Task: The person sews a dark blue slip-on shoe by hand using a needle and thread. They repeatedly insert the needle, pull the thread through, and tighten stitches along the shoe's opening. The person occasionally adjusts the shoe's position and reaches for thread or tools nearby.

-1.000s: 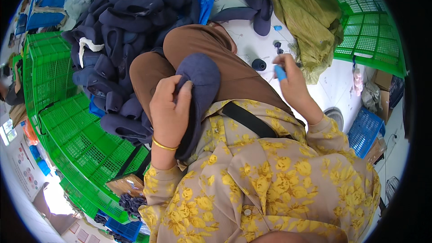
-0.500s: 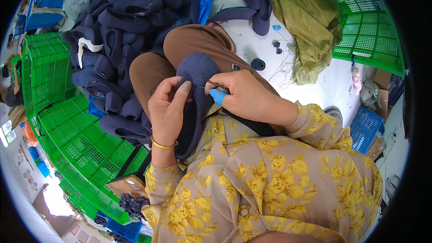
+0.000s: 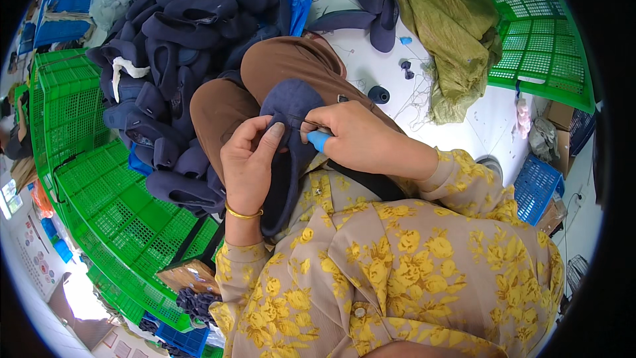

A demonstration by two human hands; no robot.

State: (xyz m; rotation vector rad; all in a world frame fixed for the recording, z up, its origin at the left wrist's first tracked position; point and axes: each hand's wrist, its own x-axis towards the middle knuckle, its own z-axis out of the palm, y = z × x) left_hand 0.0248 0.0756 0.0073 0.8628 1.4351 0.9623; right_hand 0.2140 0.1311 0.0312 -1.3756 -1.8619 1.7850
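Note:
A dark navy fabric shoe [image 3: 291, 98] rests across my lap, its rounded toe pointing away from me. My left hand [image 3: 248, 159] pinches the edge of the shoe's opening between thumb and fingers. Close by on the right, my right hand [image 3: 354, 136] is closed on a thin, dark, needle-like tool [image 3: 306, 121], its tip at the shoe's upper. Its exact kind is too small to make out. A blue cover [image 3: 318, 140] wraps a finger of that hand. The shoe's heel end lies partly behind my left wrist.
A big heap of similar navy shoes [image 3: 192, 33] rises at the far left beside green plastic crates [image 3: 126, 199]. On the white floor lie a few loose shoes [image 3: 383, 30], a dark thread spool [image 3: 379, 95] and an olive sack [image 3: 450, 33]. Another green crate [image 3: 540, 59] stands far right.
Both hands keep nearly the same place on the shoe. My right hand has shifted very slightly, and the tool now lies closer to the shoe's upper.

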